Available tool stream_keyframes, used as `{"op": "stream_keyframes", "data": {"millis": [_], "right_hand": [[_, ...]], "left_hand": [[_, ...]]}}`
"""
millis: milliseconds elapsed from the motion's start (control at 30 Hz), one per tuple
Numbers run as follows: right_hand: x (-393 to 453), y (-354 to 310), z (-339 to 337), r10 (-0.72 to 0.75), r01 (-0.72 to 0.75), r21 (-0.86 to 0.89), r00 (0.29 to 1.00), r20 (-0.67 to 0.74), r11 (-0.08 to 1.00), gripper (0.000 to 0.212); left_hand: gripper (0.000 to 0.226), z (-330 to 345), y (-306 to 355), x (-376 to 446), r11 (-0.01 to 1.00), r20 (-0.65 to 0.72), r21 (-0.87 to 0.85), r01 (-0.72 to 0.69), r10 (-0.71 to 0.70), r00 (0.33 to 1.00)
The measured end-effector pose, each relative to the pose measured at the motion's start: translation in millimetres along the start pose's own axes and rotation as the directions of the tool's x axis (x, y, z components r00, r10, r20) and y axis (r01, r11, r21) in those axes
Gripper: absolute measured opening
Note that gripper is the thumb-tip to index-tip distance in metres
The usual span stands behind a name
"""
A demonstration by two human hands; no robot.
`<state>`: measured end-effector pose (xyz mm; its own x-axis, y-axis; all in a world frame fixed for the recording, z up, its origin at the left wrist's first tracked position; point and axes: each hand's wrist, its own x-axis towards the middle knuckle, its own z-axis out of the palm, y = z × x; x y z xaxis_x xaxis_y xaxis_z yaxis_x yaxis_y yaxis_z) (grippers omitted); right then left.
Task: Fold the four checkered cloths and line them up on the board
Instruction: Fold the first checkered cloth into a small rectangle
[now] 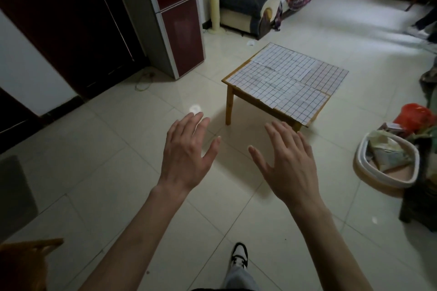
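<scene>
White checkered cloths (287,79) lie spread flat and cover the top of a low wooden table (229,101) in the middle of the room; they overlap, and one corner hangs over the near right edge. My left hand (188,153) and my right hand (287,162) are held out in front of me, palms down, fingers spread, holding nothing. Both hands hover over the floor, short of the table's near corner. The right hand's fingertips are close to that corner.
The floor is pale tile. A dark red fridge (176,14) and dark cabinets stand at the left. A sofa (255,0) sits at the back. A white basin (387,163) with clutter and a red bag (415,116) are at the right. My shoe (239,255) shows below.
</scene>
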<state>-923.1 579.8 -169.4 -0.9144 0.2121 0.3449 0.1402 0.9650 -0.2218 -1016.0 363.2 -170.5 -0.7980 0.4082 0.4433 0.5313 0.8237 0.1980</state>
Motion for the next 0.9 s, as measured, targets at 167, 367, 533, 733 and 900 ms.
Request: {"op": "stream_keyframes", "data": {"millis": [167,367,533,733,900], "right_hand": [[59,32,24,0.016,-0.016,0.003,0.999,0.031,1.000,0.077],[117,56,46,0.050,-0.050,-0.008,0.998,0.045,0.999,0.076],[167,72,68,0.086,-0.085,-0.020,0.995,0.053,0.996,0.078],[237,87,100,0.127,-0.125,-0.047,0.990,0.053,0.991,0.078],[315,89,132,0.179,-0.175,-0.063,0.982,0.063,0.983,0.079]], "left_hand": [[0.060,37,1,65,1.000,0.020,0.000,0.012,-0.012,1.000],[0.063,70,-1,130,1.000,0.047,-0.022,-0.001,0.002,0.999],[0.063,103,-11,184,0.999,0.065,-0.042,-0.018,0.021,0.998],[0.061,146,-36,256,0.997,0.063,-0.060,-0.056,0.060,0.996],[0.065,183,-68,328,0.992,0.096,-0.075,-0.099,0.106,0.990]]}}
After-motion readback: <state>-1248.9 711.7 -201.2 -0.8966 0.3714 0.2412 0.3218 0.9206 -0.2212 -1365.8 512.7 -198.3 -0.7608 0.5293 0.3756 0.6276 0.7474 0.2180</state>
